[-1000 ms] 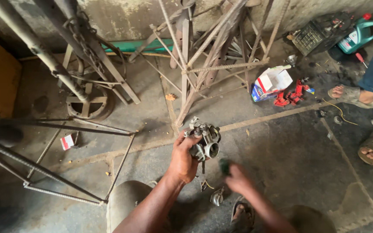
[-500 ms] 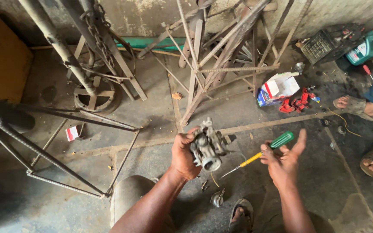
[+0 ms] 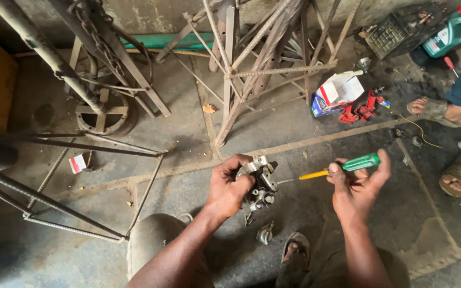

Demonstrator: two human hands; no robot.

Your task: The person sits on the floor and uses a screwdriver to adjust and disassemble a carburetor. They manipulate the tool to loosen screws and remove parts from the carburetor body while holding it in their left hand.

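A grey metal carburettor [image 3: 257,184] sits above the oily concrete floor [image 3: 316,133], clasped in the left hand [image 3: 229,186], fingers wrapped tight round its body. Just to its right, the right hand [image 3: 356,186] pinches a green-handled screwdriver [image 3: 342,166], whose tip points at the carburettor. A small metal part [image 3: 265,233] lies on the floor below. Beyond stand a rebar frame [image 3: 262,69], a torn cardboard box [image 3: 337,92], red parts [image 3: 361,111], a green oil bottle [image 3: 451,33] and another person's sandalled foot [image 3: 432,110].
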